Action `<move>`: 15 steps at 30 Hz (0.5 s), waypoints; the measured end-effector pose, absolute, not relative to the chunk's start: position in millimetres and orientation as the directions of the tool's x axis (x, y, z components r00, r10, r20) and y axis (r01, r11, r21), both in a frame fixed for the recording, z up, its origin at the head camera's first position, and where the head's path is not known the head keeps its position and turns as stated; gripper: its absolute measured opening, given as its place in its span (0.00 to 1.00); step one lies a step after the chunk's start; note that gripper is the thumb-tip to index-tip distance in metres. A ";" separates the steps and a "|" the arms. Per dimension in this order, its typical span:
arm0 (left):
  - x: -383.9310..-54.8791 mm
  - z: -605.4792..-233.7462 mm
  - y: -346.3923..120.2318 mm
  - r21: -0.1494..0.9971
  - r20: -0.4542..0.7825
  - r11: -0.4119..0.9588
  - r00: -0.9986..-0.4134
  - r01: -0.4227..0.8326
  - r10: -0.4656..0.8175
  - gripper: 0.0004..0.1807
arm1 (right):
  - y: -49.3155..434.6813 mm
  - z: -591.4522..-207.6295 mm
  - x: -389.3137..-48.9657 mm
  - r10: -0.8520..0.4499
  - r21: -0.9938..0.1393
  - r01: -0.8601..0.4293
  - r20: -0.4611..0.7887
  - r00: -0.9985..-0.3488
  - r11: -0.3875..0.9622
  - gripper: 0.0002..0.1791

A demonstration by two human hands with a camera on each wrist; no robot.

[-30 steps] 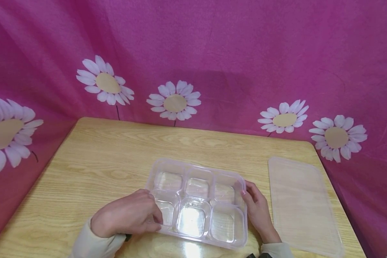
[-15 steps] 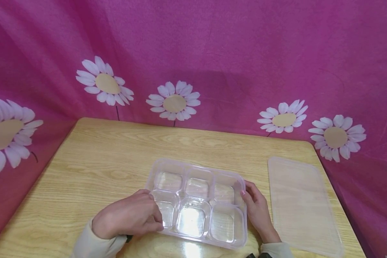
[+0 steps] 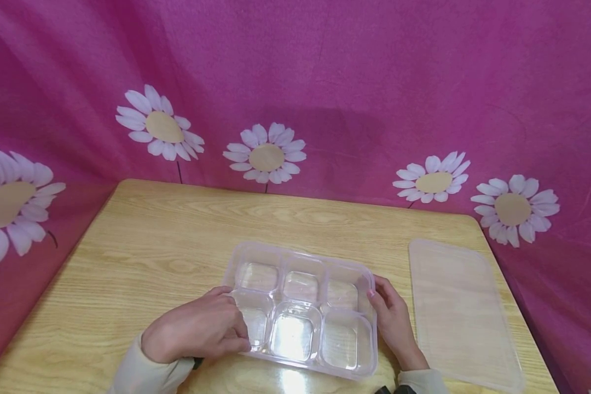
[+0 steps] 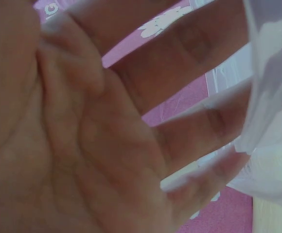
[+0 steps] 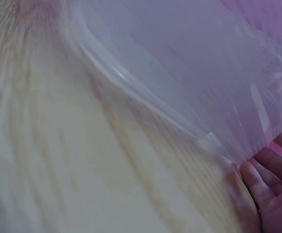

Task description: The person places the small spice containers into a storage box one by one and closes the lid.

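A clear plastic food container (image 3: 323,314) with several square compartments, its rim faintly pink, sits on the table at a slight angle. Its compartments hold nothing. My left hand (image 3: 202,328) grips the near left corner, fingers bent over the rim. In the left wrist view, the container wall (image 4: 277,97) covers those fingertips. At the opposite side my right hand (image 3: 396,323) holds the right edge, thumb at the rim and fingers along the outer wall. The right wrist view shows the fingers (image 5: 260,187) at the container's lower corner.
A flat translucent lid (image 3: 465,314) lies on the table to the right of the right hand. The wooden table (image 3: 143,246) has rounded back corners. A magenta cloth (image 3: 345,65) with white daisies hangs behind and at both sides.
My left hand has shifted very slightly at the container's corner, its thumb a touch further right. The container, the lid and my right hand stay in place.
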State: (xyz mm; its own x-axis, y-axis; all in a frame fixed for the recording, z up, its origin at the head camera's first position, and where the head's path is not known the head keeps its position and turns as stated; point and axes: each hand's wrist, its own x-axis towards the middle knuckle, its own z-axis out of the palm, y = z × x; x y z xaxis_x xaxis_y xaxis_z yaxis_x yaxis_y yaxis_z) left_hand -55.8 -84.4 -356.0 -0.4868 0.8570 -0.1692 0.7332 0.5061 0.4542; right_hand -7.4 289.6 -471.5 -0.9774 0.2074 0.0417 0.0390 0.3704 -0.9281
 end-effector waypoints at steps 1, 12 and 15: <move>-56.0 -356.2 -84.2 0.451 -0.173 0.510 -0.490 0.732 0.855 0.09 | 289.6 -471.7 -7.6 0.208 -0.927 0.040 0.042 -0.977 0.372 0.18; -56.6 -358.4 -84.5 0.435 -0.144 0.503 -0.494 0.747 0.858 0.12 | 289.3 -472.9 -8.3 0.212 -0.928 0.034 0.049 -0.976 0.371 0.18; -56.2 -358.0 -84.6 0.431 -0.121 0.488 -0.487 0.759 0.865 0.14 | 289.9 -473.0 -7.9 0.208 -0.926 0.032 0.051 -0.977 0.376 0.18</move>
